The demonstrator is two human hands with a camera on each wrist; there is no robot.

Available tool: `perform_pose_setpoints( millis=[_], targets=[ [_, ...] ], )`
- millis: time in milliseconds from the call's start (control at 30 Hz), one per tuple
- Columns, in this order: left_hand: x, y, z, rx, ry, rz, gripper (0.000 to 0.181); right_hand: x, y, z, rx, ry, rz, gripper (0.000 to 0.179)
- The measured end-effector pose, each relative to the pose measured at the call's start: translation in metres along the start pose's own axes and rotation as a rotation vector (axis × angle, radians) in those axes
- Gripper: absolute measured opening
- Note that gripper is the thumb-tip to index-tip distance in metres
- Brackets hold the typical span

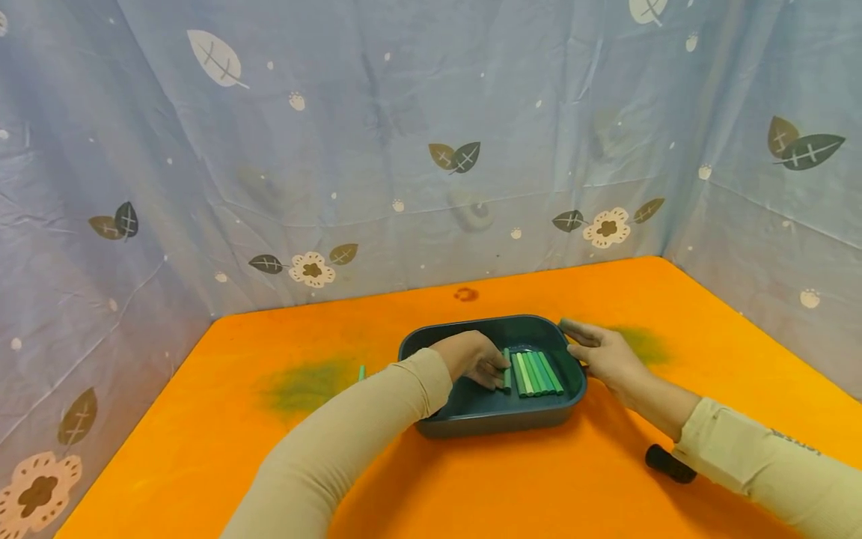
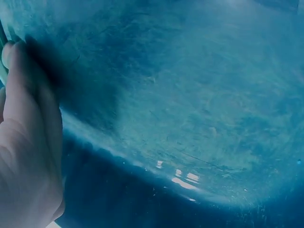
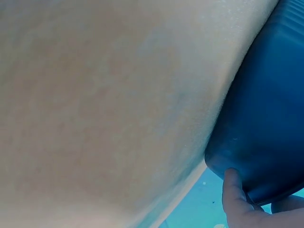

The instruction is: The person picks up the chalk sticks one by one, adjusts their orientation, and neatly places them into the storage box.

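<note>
A dark blue-green tray (image 1: 498, 425) with rounded corners stands on the orange table. Inside, toward its right end, several green chalk sticks (image 1: 537, 373) lie side by side in a row. My left hand (image 1: 477, 358) reaches into the tray and pinches another green chalk stick (image 1: 507, 378), just left of that row. In the left wrist view the left hand (image 2: 28, 128) is close over the tray floor (image 2: 199, 104). My right hand (image 1: 609, 361) spans the tray's right end, fingers extended; in the right wrist view a fingertip touches the outer wall (image 3: 256, 142).
A green stick (image 1: 361, 372) shows beyond my left sleeve, left of the tray. A short black cylinder (image 1: 670, 464) lies beside the right forearm. Green smears (image 1: 303, 385) stain the table. Patterned blue-grey curtains (image 1: 377, 187) enclose the back and sides.
</note>
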State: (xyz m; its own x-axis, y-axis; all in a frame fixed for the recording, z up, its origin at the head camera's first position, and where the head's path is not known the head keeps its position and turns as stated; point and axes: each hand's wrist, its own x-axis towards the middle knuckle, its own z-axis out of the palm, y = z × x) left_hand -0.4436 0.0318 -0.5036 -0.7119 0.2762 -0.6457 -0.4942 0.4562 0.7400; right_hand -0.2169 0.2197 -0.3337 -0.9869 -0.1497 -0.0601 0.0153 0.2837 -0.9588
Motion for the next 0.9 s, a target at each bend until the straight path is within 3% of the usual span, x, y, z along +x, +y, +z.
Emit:
perform_pose_setpoints(
  millis=[167,233,333,433,633,900],
  targets=[
    [-0.168,0.035,0.021,0.047,0.025,0.021,0.023,0.0,-0.002,0.002,-0.006,-0.003,-0.009,0.056],
    [-0.222,0.046,0.027,0.058,0.013,0.026,0.026,0.001,-0.002,0.002,-0.009,-0.006,-0.013,0.056],
    [-0.263,0.055,0.032,0.063,-0.009,0.023,0.029,0.001,-0.002,0.003,-0.011,-0.007,-0.015,0.055],
    [-0.272,0.057,0.032,0.08,-0.018,0.024,0.031,0.001,-0.002,0.004,-0.011,-0.008,-0.012,0.055],
    [-0.252,0.056,0.021,0.064,0.006,0.079,0.033,0.001,-0.001,0.005,-0.009,-0.009,-0.01,0.055],
    [-0.272,0.068,-0.001,0.062,-0.066,0.117,0.041,0.0,0.0,0.002,-0.012,-0.006,-0.004,0.055]
  ],
)
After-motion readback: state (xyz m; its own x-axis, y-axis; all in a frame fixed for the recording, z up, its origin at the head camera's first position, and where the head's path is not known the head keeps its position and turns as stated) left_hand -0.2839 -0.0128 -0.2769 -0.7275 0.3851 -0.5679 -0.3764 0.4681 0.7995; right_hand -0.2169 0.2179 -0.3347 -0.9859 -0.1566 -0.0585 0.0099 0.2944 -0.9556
